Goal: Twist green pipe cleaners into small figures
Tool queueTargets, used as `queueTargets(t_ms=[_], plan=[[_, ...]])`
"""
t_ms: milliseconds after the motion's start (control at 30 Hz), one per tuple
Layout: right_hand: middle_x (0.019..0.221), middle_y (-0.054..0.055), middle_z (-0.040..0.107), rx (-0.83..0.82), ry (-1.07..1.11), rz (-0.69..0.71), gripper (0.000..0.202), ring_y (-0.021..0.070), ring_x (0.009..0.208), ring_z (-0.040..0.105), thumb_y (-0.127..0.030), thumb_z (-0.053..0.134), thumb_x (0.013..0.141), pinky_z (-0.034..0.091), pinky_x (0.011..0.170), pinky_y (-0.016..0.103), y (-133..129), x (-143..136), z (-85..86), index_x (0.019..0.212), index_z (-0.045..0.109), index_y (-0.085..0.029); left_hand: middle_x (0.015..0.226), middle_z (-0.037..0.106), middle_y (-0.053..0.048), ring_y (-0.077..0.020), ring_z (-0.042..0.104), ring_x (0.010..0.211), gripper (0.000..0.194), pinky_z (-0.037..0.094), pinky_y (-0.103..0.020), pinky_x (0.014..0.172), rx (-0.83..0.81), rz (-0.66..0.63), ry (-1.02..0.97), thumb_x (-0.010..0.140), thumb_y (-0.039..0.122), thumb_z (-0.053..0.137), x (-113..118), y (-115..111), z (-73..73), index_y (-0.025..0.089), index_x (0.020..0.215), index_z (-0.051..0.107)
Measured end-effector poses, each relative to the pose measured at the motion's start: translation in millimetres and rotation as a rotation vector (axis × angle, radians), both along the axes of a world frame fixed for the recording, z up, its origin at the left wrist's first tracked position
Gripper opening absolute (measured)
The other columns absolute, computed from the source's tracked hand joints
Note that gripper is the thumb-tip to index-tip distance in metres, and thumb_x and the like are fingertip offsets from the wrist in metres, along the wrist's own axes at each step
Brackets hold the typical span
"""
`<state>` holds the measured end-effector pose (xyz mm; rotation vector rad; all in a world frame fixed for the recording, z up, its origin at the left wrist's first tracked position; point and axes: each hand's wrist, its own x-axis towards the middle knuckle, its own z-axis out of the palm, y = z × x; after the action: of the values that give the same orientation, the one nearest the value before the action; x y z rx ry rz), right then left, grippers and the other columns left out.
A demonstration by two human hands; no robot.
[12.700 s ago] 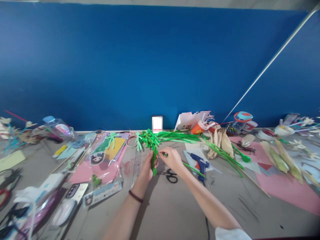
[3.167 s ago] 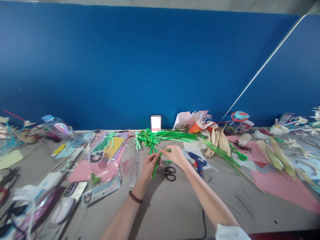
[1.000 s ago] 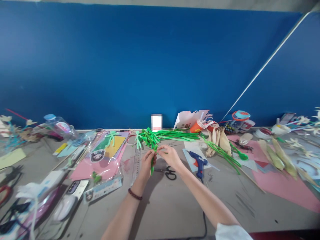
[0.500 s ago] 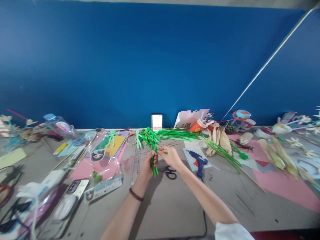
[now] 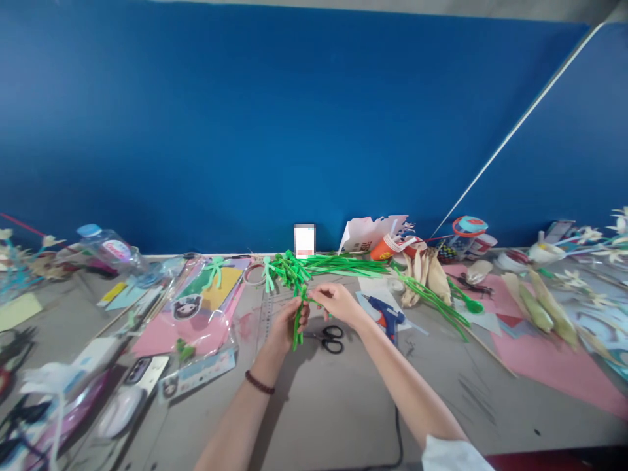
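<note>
My left hand (image 5: 283,324) is closed around a few green pipe cleaners (image 5: 296,335), whose ends hang below the fingers. At their top, my right hand (image 5: 339,303) pinches a thin green pipe cleaner; its fingertips nearly meet those of the left, and part of the piece is hidden. Just behind the hands lies a clump of twisted green pipe cleaners (image 5: 290,267). Straight green pipe cleaners (image 5: 346,265) stretch to the right of it. Black scissors (image 5: 332,340) rest on the table below my right hand.
A blue glue gun (image 5: 387,315) lies to the right, its cord running to the front edge. A clear ruler (image 5: 263,320) and plastic-wrapped coloured sheets (image 5: 196,327) are on the left. Paper cups (image 5: 385,247), dried husks (image 5: 436,278) and pink paper (image 5: 549,373) are farther right.
My right fingertips have moved in slightly towards the bundle, and the green end sticking out of them is less visible. My left hand keeps its hold. The whole view has shifted a little.
</note>
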<state>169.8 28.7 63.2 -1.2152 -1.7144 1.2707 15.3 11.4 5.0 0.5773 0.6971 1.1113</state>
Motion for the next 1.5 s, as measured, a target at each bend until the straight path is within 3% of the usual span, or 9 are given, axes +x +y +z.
queueTargets(t_ms=[200,433,633,767,867,1033,1200,1367,1500], plan=[[0.076,0.003,0.063,-0.034,0.175,-0.076,0.030,0.0158,0.065,0.061,-0.037,0.062,0.072,0.049,0.040,0.020,1.2,-3.6,-1.0,0.095,0.063,-0.017,0.055,0.045,0.004,-0.0033,0.036,0.042,0.029,0.021,-0.017,0.035,0.009,0.063,0.073,0.064,0.037,0.073,4.5,-4.4,4.3,0.013,0.072,0.058],[0.083,0.004,0.065,0.139,0.114,-0.099,0.028,0.0160,0.071,0.062,-0.031,0.057,0.076,0.048,0.042,0.019,-7.1,-8.3,3.7,0.098,0.067,-0.018,0.051,0.045,0.006,-0.0038,0.037,0.040,0.040,0.022,-0.017,0.036,0.092,0.162,0.219,0.059,0.048,0.076,8.7,-9.6,14.6,0.015,0.071,0.055],[0.086,0.004,0.068,0.383,0.017,-0.154,0.021,0.0151,0.073,0.062,-0.020,0.052,0.078,0.049,0.059,0.024,-15.4,-8.0,11.5,0.092,0.067,-0.019,0.051,0.046,0.005,-0.0052,0.038,0.042,0.037,0.028,-0.018,0.040,0.360,0.295,0.482,0.070,0.051,0.066,7.6,-11.5,15.9,0.015,0.078,0.061],[0.090,0.006,0.068,0.627,-0.017,-0.202,0.021,0.0192,0.088,0.060,-0.015,0.052,0.077,0.048,0.082,0.034,-24.5,-8.3,24.3,0.091,0.067,-0.021,0.066,0.057,0.000,-0.0096,0.050,0.055,0.025,0.040,-0.021,0.051,0.584,0.435,0.673,0.081,0.040,0.059,9.4,-17.5,20.3,0.016,0.086,0.064],[0.092,0.006,0.067,0.692,0.009,-0.246,0.020,0.0200,0.093,0.059,-0.015,0.052,0.078,0.047,0.085,0.036,-29.6,-7.2,31.7,0.090,0.066,-0.021,0.075,0.061,-0.003,-0.0135,0.057,0.069,0.016,0.046,-0.024,0.063,0.729,0.576,0.842,0.082,0.032,0.059,11.7,-21.4,29.0,0.017,0.085,0.064],[0.091,0.006,0.068,0.457,0.160,-0.169,0.018,0.0171,0.082,0.062,-0.022,0.052,0.081,0.049,0.079,0.032,-25.3,-4.4,25.4,0.092,0.066,-0.019,0.087,0.064,-0.006,-0.0162,0.061,0.083,0.012,0.049,-0.028,0.073,0.867,0.705,0.991,0.084,0.025,0.057,10.2,-16.5,33.7,0.018,0.089,0.065],[0.083,0.005,0.069,0.068,0.397,-0.141,0.023,0.0179,0.077,0.065,-0.034,0.067,0.072,0.051,0.075,0.032,-9.4,-9.0,0.4,0.087,0.067,-0.017,0.092,0.066,-0.007,-0.0183,0.061,0.088,0.012,0.050,-0.035,0.078,0.974,0.831,1.156,0.084,0.022,0.057,3.1,-5.2,9.0,0.018,0.091,0.065],[0.071,0.003,0.069,-0.344,0.595,-0.159,0.029,0.0121,0.061,0.063,-0.035,0.077,0.061,0.051,0.065,0.026,-6.6,-9.3,-24.4,0.078,0.066,-0.015,0.088,0.067,-0.007,-0.0177,0.063,0.084,0.014,0.049,-0.033,0.075,1.220,0.925,1.328,0.081,0.012,0.059,-4.9,2.4,-18.2,0.018,0.092,0.065],[0.074,0.005,0.070,-0.506,0.770,-0.158,0.029,0.0114,0.063,0.065,-0.033,0.079,0.060,0.051,0.063,0.022,-14.9,0.5,-42.2,0.076,0.065,-0.014,0.086,0.068,-0.006,-0.0184,0.064,0.085,0.015,0.050,-0.032,0.075,1.353,0.847,1.360,0.082,0.012,0.057,-7.6,3.0,-26.8,0.018,0.093,0.066]])
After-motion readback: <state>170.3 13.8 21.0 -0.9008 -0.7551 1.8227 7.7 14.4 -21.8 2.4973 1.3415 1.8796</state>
